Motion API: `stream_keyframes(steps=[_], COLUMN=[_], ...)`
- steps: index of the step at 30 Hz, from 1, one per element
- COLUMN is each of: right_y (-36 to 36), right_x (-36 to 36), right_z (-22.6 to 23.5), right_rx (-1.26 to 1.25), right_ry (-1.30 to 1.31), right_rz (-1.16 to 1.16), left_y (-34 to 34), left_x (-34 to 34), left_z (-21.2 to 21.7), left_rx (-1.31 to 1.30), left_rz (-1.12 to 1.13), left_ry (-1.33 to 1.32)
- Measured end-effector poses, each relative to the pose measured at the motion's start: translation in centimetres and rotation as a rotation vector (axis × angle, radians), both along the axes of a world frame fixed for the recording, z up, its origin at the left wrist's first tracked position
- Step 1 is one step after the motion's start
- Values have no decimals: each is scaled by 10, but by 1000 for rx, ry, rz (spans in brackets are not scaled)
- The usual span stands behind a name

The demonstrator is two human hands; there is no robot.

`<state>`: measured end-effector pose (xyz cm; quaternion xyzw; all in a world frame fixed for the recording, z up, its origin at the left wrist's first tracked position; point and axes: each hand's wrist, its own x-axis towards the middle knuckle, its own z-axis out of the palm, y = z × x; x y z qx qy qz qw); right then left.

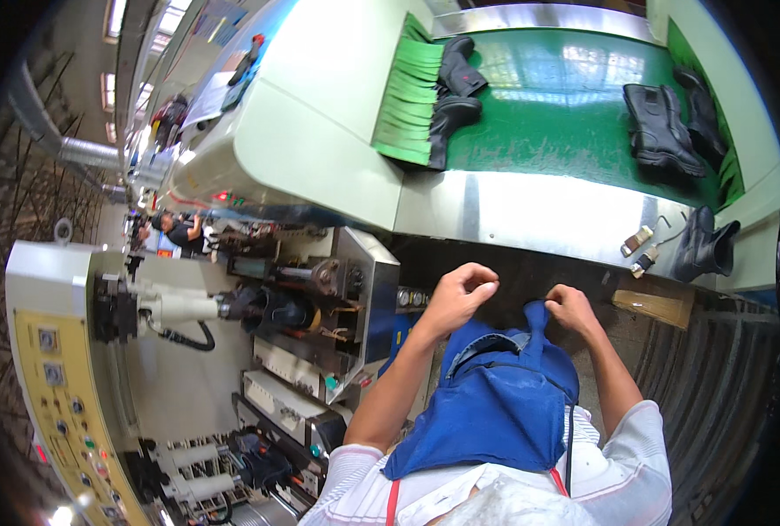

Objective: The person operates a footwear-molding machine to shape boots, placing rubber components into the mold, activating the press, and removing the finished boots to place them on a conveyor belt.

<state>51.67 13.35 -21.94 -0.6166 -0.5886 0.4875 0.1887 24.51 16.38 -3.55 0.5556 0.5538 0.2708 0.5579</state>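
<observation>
My left hand (pixel 463 300) hangs in front of the machine's metal front panel, its fingers loosely curled with a gap to the thumb and nothing visible between them. My right hand (pixel 571 309) is closed at the raised edge of my blue apron (pixel 504 412), and its thumb and fingers appear to pinch the cloth there. The apron has a dark opening near its upper part. Beyond the hands lies the green conveyor belt (pixel 556 105), with black boots standing and lying on it. A pair of boots (pixel 666 131) is at the right, others (pixel 455 114) are by the green strip curtain (pixel 410 96).
One dark boot (pixel 705 245) rests on the steel ledge (pixel 530 210), beside two small brush-like tools (pixel 642 250) and a hex key. At the left stands a machine with a yellow control panel (pixel 65 403) and a mounted dark boot (pixel 276 309). A cardboard box (pixel 653 307) sits below the ledge.
</observation>
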Motion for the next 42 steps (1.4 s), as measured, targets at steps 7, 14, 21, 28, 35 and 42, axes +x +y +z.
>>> stream_keyframes(steps=[7, 14, 21, 28, 35, 42], right_y=[-23, -84, -116, -71, -10, 33], right_x=[86, 90, 32, 14, 8, 68], right_z=[-9, -64, -16, 22, 4, -22], right_rx=[-33, -177, -790, -735, -677, -370], right_ry=[-133, -211, 51, 27, 74, -124], right_rz=[-489, -656, -929, -1097, -824, -489], left_y=[133, 322, 434, 445, 455, 378], left_x=[17, -136, -175, -143, -65, 30], left_z=[-125, -265, -317, -343, -234, -146], left_rx=[-440, -385, -511, -586, -241, -428], left_rz=[86, 703, 888, 835, 476, 506], left_ry=[-205, -156, -219, -469, -219, -580])
